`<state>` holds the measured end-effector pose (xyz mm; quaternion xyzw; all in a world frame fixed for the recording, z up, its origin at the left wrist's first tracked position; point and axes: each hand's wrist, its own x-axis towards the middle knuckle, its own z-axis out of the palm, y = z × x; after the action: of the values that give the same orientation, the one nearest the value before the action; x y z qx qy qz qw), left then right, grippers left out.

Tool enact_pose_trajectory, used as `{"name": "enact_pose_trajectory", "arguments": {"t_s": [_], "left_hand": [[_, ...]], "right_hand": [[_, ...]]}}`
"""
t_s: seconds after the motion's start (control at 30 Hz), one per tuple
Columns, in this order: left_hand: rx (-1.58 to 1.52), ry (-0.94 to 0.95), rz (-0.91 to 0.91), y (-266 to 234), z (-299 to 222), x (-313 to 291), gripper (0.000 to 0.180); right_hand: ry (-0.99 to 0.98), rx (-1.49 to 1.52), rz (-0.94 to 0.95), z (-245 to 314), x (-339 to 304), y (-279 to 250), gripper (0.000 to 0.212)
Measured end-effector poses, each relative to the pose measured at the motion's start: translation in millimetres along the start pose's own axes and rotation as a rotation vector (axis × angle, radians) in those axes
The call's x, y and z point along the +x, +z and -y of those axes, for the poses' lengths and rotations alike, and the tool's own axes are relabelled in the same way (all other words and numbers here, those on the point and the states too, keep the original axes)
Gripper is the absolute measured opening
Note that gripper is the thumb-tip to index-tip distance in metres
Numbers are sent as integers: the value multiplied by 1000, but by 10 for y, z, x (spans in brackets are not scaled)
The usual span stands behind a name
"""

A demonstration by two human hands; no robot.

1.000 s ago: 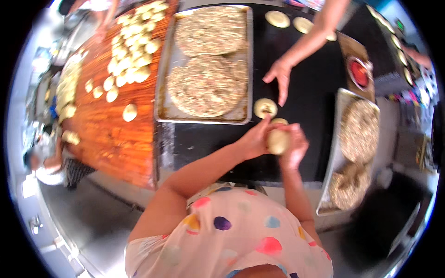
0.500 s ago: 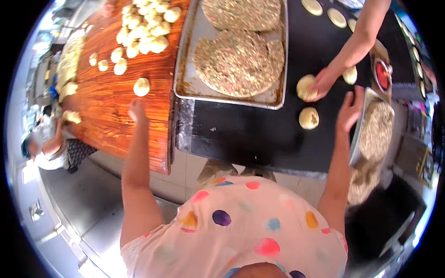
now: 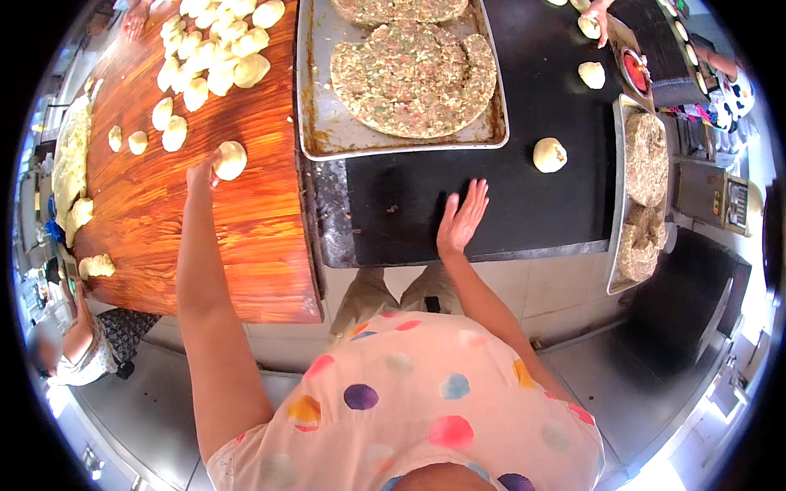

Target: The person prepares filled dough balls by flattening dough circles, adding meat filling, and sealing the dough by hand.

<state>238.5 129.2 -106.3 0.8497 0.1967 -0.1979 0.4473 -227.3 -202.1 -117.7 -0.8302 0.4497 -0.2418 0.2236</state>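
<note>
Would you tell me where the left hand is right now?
In the head view, the left hand is left of centre on the wooden table, touching a dough ball.

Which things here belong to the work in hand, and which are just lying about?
In hand: left hand on a dough ball; dough pile beyond it; right hand open over the black slab; filled ball; filling tray.

Lying about: red bowl; side tray; dough sheet.
</note>
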Motion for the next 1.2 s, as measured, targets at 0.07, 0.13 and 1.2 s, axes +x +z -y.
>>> {"name": "enact_pose_trajectory", "arguments": {"t_s": [0.07, 0.13, 1.2], "left_hand": [[9, -18, 201, -65, -94, -144, 40], [148, 32, 193, 93, -163, -294, 42], [-153, 42, 917, 1787, 751, -3350, 21]], "right_hand": [[154, 463, -103, 126, 224, 86, 52], [301, 788, -130, 170, 398, -71, 49], [34, -515, 170, -42, 80, -151, 66]]}}
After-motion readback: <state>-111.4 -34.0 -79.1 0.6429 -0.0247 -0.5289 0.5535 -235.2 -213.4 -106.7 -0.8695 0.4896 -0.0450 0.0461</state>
